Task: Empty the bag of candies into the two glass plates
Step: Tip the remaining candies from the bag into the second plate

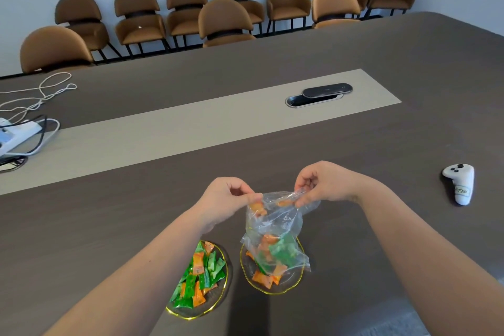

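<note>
While the table (354, 144) is bearing both glass plates, the clear bag (274, 229) is hanging over the right plate (289, 285), candies (268, 278) spilling out; left hand (227, 200) and right hand (326, 183) are pinching its upper corners; the left plate (218, 300) is holding candies.

Clearance around the work area

Dark table (381, 90) lies open ahead and right, bar a white controller (459, 183); two glass plates (222, 292) sit close together near the front edge; power strip (16, 133) and cables (41, 95) crowd far left.
</note>
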### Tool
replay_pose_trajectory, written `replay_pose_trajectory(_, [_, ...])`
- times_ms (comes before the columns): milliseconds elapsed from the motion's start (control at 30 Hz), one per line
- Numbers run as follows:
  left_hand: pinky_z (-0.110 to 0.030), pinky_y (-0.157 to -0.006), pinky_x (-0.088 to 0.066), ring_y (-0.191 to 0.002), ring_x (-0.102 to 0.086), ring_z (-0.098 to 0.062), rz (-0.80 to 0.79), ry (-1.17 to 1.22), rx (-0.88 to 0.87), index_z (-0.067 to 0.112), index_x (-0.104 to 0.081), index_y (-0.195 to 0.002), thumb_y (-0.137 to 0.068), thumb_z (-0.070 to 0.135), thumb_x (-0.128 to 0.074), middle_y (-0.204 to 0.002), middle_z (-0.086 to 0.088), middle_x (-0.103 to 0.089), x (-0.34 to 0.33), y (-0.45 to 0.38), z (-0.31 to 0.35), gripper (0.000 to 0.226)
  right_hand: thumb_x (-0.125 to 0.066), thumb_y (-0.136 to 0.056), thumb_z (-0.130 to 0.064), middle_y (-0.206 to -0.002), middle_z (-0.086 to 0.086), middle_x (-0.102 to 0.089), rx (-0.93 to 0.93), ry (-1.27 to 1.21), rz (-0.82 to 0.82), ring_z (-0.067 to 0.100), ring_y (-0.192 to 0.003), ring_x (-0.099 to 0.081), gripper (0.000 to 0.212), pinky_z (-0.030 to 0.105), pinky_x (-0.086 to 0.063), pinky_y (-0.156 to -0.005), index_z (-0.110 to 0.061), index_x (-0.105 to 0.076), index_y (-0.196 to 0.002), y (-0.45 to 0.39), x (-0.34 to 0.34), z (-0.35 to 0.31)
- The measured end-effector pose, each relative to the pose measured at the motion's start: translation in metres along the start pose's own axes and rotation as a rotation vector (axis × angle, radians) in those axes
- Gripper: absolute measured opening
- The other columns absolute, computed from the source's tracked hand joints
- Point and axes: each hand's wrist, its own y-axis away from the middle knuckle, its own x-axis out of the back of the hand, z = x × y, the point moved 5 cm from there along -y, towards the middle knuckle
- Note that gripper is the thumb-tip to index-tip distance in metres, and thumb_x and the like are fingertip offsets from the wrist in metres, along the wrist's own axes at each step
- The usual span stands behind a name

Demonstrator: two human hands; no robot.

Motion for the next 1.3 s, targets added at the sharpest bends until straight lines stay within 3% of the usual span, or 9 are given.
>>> replay_pose_trajectory(133, [-0.022,-0.065,-0.045,-0.067,-0.055,-0.007,0.030,-0.025,-0.032,0.012,-0.073,-0.076,-0.076,0.028,-0.074,-0.073,0.004,-0.067,0.004,0.000,0.002,0.015,-0.086,-0.062,-0.021,-0.063,-0.006,-0.059,-0.002,-0.008,-0.009,0.005,-0.058,-0.050,0.019,0.021,-0.042,-0.060,-0.017,-0.069,-0.068,0.006,0.005,0.001])
replay_pose_trajectory(267, [-0.038,-0.084,-0.056,-0.089,-0.067,-0.022,-0.067,0.045,0.043,0.011,-0.064,-0.087,-0.084,0.027,-0.064,-0.097,-0.001,-0.074,-0.007,0.000,-0.007,0.016,-0.084,-0.065,-0.012,-0.069,0.000,-0.067,0.016,-0.090,-0.026,0.005,-0.065,-0.058,0.019,0.017,-0.043,-0.063,-0.015,-0.065,-0.066,0.009,0.000,-0.001])
replay_pose_trajectory(400, [-0.027,-0.074,-0.053,-0.090,-0.065,-0.014,-0.188,0.076,0.132,0.020,-0.059,-0.112,-0.085,0.029,-0.063,-0.107,-0.003,-0.068,-0.026,0.008,-0.018,0.029,-0.081,-0.068,-0.004,-0.071,0.004,-0.071,0.034,-0.126,-0.040,0.005,-0.067,-0.065,0.015,0.015,-0.048,-0.066,-0.010,-0.067,-0.069,0.010,-0.007,-0.001])
replay_pose_trajectory(467, [-0.028,-0.078,-0.054,-0.087,-0.065,-0.014,-0.119,-0.042,0.085,0.022,-0.071,-0.097,-0.081,0.026,-0.069,-0.093,0.000,-0.072,-0.021,0.008,-0.018,0.017,-0.080,-0.068,-0.003,-0.084,0.018,-0.073,0.041,-0.124,-0.020,0.012,-0.075,-0.066,0.013,0.026,-0.052,-0.074,-0.005,-0.068,-0.074,0.010,-0.005,0.000])
replay_pose_trajectory(567, [-0.024,-0.075,-0.053,-0.076,-0.064,-0.010,0.003,-0.083,0.039,0.017,-0.078,-0.074,-0.072,0.022,-0.078,-0.080,-0.002,-0.075,-0.008,0.010,-0.009,0.005,-0.081,-0.068,-0.008,-0.090,0.018,-0.073,0.041,-0.086,0.002,0.012,-0.076,-0.063,0.015,0.034,-0.052,-0.080,-0.014,-0.068,-0.070,0.011,-0.002,-0.001])
replay_pose_trajectory(700, [-0.021,-0.067,-0.051,-0.068,-0.060,-0.005,0.030,-0.098,-0.031,0.011,-0.076,-0.072,-0.069,0.024,-0.080,-0.077,-0.003,-0.075,0.002,0.015,0.007,0.014,-0.083,-0.066,-0.012,-0.074,0.000,-0.070,0.024,-0.027,0.013,0.005,-0.066,-0.059,0.021,0.026,-0.048,-0.071,-0.020,-0.063,-0.067,0.011,0.001,0.000])
replay_pose_trajectory(867, [-0.033,-0.081,-0.053,-0.084,-0.067,-0.022,0.033,-0.294,-0.171,0.012,-0.075,-0.075,-0.080,0.019,-0.069,-0.083,-0.003,-0.074,0.008,0.015,0.022,0.010,-0.081,-0.067,-0.009,-0.078,0.001,-0.068,0.026,0.015,0.037,-0.002,-0.061,-0.057,0.023,0.019,-0.049,-0.066,-0.024,-0.067,-0.077,0.012,0.007,-0.003])
replay_pose_trajectory(1100, [-0.008,-0.058,-0.045,-0.057,-0.056,0.005,-0.041,-0.467,-0.196,0.018,-0.071,-0.065,-0.072,0.025,-0.077,-0.065,0.013,-0.065,0.010,0.021,0.036,0.011,-0.079,-0.069,-0.004,-0.075,0.000,-0.066,0.013,-0.010,0.005,0.000,-0.058,-0.057,0.020,0.019,-0.052,-0.062,-0.019,-0.070,-0.078,0.015,0.005,-0.008])
replay_pose_trajectory(1300, [-0.011,-0.058,-0.041,-0.065,-0.055,-0.003,0.018,-0.562,-0.209,0.018,-0.066,-0.066,-0.072,0.035,-0.076,-0.068,0.012,-0.063,0.019,0.027,0.046,0.021,-0.081,-0.067,-0.012,-0.068,-0.011,-0.060,0.019,0.065,0.057,-0.008,-0.055,-0.053,0.017,0.009,-0.044,-0.058,-0.021,-0.070,-0.077,0.012,0.008,-0.008])
